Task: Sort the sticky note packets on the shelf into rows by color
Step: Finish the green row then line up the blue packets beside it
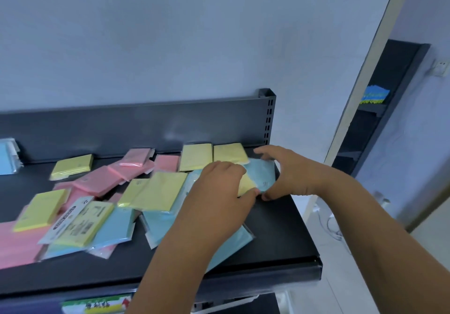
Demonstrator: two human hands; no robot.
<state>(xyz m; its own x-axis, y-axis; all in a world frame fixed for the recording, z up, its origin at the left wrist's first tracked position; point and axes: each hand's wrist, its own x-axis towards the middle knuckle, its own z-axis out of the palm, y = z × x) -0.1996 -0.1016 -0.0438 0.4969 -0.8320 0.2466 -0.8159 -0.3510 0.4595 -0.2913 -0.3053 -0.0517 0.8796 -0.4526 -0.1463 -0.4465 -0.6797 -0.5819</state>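
A dark shelf [287,235] holds several sticky note packets in yellow, pink and blue, lying mixed and overlapping. Two yellow packets [211,156] lie side by side against the back wall at the right. My left hand [219,192] grips a small yellow packet [247,184] at its edge. My right hand [287,170] holds a blue packet [261,174] that lies over that yellow one, thumb below and fingers arched above. Pink packets [114,174] pile up at centre left. More blue packets [160,223] lie under my left forearm.
The shelf's back panel [136,128] rises behind the packets, with a slotted upright post [269,116] at the right end. A blue stack [8,157] stands at the far left. A label strip [95,305] hangs below the front edge. Another dark shelf unit [379,109] stands beyond to the right.
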